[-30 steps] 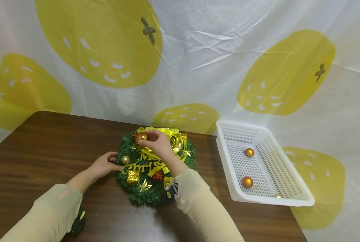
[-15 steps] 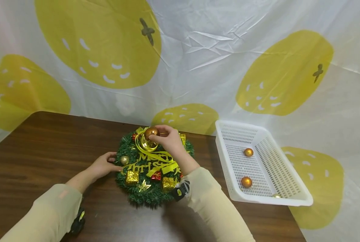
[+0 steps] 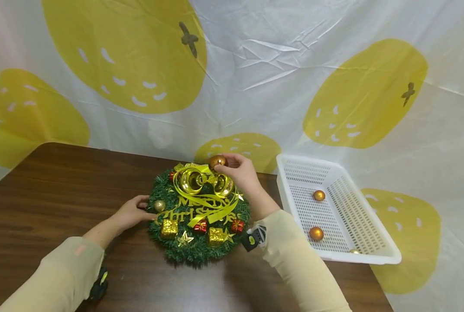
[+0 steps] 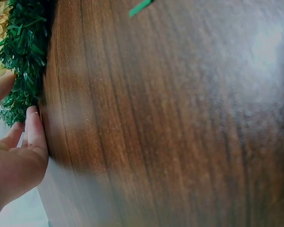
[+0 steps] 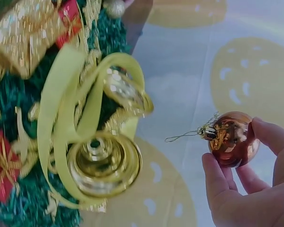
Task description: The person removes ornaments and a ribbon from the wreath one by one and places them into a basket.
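Observation:
A green Christmas wreath lies on the brown table, decorated with two gold bells, yellow ribbon, gold lettering, stars and small gift boxes. My left hand holds the wreath's left edge, thumb over the greenery and fingers at its outer side; the left wrist view shows the fingertips right at the tinsel. My right hand pinches a copper-coloured Christmas ball between thumb and fingers, above the wreath's far right side. A thin wire loop sticks out from the ball's gold cap.
To the right stands a white perforated plastic basket with two orange balls and a small pale gold one inside. A small gold ball sits on the wreath's left side. Behind the table hangs a patterned cloth.
My right hand has carried the copper ball from the wreath's upper left to beyond its upper right, uncovering the bells. The left hand has stayed at the left edge.

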Available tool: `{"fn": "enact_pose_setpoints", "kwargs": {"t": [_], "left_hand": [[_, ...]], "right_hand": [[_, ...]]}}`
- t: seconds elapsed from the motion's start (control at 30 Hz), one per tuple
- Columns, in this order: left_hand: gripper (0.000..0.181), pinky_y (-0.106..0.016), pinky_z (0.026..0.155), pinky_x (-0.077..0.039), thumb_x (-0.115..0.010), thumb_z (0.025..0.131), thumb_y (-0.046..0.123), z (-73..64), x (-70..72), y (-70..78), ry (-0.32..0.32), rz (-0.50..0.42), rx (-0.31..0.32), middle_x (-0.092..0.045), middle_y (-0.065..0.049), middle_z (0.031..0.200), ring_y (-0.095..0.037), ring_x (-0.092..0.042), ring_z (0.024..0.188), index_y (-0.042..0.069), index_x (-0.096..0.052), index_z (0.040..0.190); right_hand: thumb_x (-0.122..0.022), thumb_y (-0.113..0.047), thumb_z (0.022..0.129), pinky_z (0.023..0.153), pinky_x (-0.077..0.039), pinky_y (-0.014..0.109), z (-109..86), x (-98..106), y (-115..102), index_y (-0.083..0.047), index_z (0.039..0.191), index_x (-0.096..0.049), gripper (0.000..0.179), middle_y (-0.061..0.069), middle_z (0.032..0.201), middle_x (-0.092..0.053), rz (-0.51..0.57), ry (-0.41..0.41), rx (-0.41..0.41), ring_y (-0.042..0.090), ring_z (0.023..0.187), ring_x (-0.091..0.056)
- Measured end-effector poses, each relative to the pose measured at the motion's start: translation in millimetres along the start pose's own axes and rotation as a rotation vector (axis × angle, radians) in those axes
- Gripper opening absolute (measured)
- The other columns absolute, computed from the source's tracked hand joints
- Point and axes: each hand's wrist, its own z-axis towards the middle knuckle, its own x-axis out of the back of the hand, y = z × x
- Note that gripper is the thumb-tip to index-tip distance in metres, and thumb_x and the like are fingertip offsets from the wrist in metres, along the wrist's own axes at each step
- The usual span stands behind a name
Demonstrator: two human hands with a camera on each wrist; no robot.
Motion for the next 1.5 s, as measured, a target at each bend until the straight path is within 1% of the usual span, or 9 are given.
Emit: {"fn": "enact_pose_setpoints", "kwargs": {"t": [0.17, 0.3, 0.43, 0.6, 0.83, 1.03, 1.13, 1.3, 1.5], "left_hand": [[0.085, -0.054, 0.097, -0.041, -0.068, 0.085, 0.023, -0.4, 0.1, 1.1, -0.007, -0.004, 0.001, -0.029, -0.037, 0.139, -0.051, -0.033, 0.126, -0.009, -0.017, 0.145], [0.084, -0.054, 0.096, -0.041, -0.067, 0.085, 0.023, -0.5, 0.4, 1.2, -0.008, -0.004, -0.002, -0.029, -0.037, 0.139, -0.051, -0.033, 0.125, -0.008, -0.017, 0.145], [0.085, -0.054, 0.096, -0.041, -0.068, 0.085, 0.023, -0.6, 0.4, 0.8, -0.007, -0.001, 0.003, -0.030, -0.037, 0.139, -0.051, -0.033, 0.125, -0.008, -0.017, 0.145], [0.086, -0.055, 0.097, -0.040, -0.068, 0.085, 0.025, 0.2, 0.2, -0.1, -0.008, 0.002, 0.010, -0.029, -0.036, 0.140, -0.051, -0.032, 0.126, -0.008, -0.017, 0.146], [0.086, -0.055, 0.098, -0.039, -0.068, 0.085, 0.025, 0.8, -0.3, -1.0, -0.003, 0.008, 0.007, -0.029, -0.037, 0.140, -0.051, -0.032, 0.127, -0.008, -0.017, 0.146], [0.085, -0.055, 0.098, -0.039, -0.068, 0.085, 0.025, 0.1, 0.0, -1.0, 0.001, 0.007, 0.009, -0.029, -0.037, 0.140, -0.051, -0.032, 0.126, -0.008, -0.017, 0.146], [0.086, -0.055, 0.098, -0.039, -0.068, 0.085, 0.025, 0.4, 0.2, -1.8, 0.000, 0.008, 0.008, -0.029, -0.036, 0.140, -0.051, -0.032, 0.126, -0.008, -0.017, 0.146], [0.086, -0.055, 0.098, -0.039, -0.068, 0.085, 0.026, 1.5, 0.7, -3.1, 0.003, 0.009, 0.002, -0.029, -0.037, 0.140, -0.051, -0.032, 0.127, -0.007, -0.017, 0.146], [0.086, -0.055, 0.097, -0.040, -0.068, 0.085, 0.025, 1.8, 0.0, -3.4, 0.000, 0.003, -0.002, -0.029, -0.037, 0.140, -0.051, -0.032, 0.126, -0.007, -0.016, 0.146]], "right_hand": [[-0.070, -0.016, 0.084, 0.087, -0.050, 0.035, 1.1, 19.8, -0.3, -0.006, 0.127, -0.056, 0.046, 0.013, 0.120, -0.060, 0.002, 0.025, -0.024, 0.024, 0.107, -0.057], [-0.070, -0.014, 0.083, 0.092, -0.049, 0.035, 1.4, 34.3, 0.5, -0.003, 0.128, -0.054, 0.049, 0.015, 0.121, -0.059, 0.021, 0.043, -0.022, 0.024, 0.108, -0.057], [-0.069, -0.013, 0.083, 0.092, -0.048, 0.030, 2.6, 48.5, 4.6, -0.001, 0.129, -0.053, 0.051, 0.017, 0.123, -0.058, 0.010, 0.073, -0.001, 0.022, 0.106, -0.057], [-0.067, -0.012, 0.084, 0.086, -0.045, 0.023, 3.5, 67.2, 11.5, 0.000, 0.129, -0.053, 0.049, 0.018, 0.120, -0.059, 0.000, 0.113, 0.004, 0.013, 0.096, -0.056], [-0.064, -0.015, 0.087, 0.084, -0.045, 0.018, -0.5, 95.2, 18.7, -0.001, 0.132, -0.052, 0.049, 0.001, 0.103, -0.058, -0.022, 0.149, -0.044, 0.004, 0.089, -0.054], [-0.063, -0.012, 0.087, 0.075, -0.047, 0.009, 0.3, 123.0, 29.9, 0.005, 0.132, -0.049, 0.050, -0.011, 0.090, -0.056, 0.042, 0.190, -0.064, -0.007, 0.077, -0.055], [-0.062, -0.009, 0.087, 0.073, -0.048, 0.007, -0.6, 136.2, 35.3, 0.008, 0.133, -0.046, 0.051, -0.009, 0.092, -0.056, 0.061, 0.208, -0.068, -0.009, 0.075, -0.055], [-0.062, -0.013, 0.088, 0.072, -0.047, 0.006, -3.1, 156.0, 45.0, 0.007, 0.135, -0.044, 0.054, 0.001, 0.107, -0.056, -0.016, 0.236, -0.099, -0.012, 0.073, -0.053], [-0.060, -0.011, 0.089, 0.072, -0.048, 0.007, -3.4, 172.3, 60.7, 0.010, 0.135, -0.041, 0.055, 0.004, 0.109, -0.056, -0.033, 0.263, -0.142, -0.014, 0.068, -0.053]]}}
